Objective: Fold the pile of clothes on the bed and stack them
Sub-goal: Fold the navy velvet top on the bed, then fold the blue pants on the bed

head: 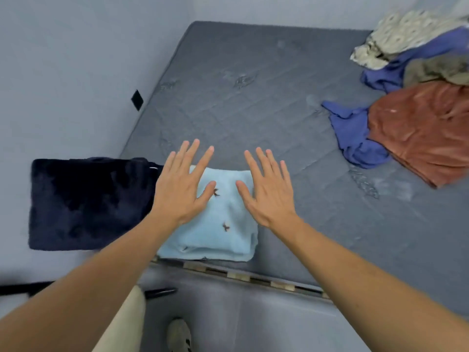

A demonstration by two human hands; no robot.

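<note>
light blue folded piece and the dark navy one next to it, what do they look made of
Light blue folded piece: seemingly soft fleece or terry, matte, with a fuzzy nap and thick rounded fold edges. Dark navy piece: probably plush fleece or velour; its pile shows patchy light and dark sheen.

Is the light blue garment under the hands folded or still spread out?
Folded: the light blue garment forms a compact rectangle with layered edges at its near side.

A small black diamond-shaped patch [137, 100] sits on the pale wall [63, 72] left of the mattress. Down on the floor [253, 323], a foot [179, 335], a dark thin object [160, 292], perhaps a cable.
</note>
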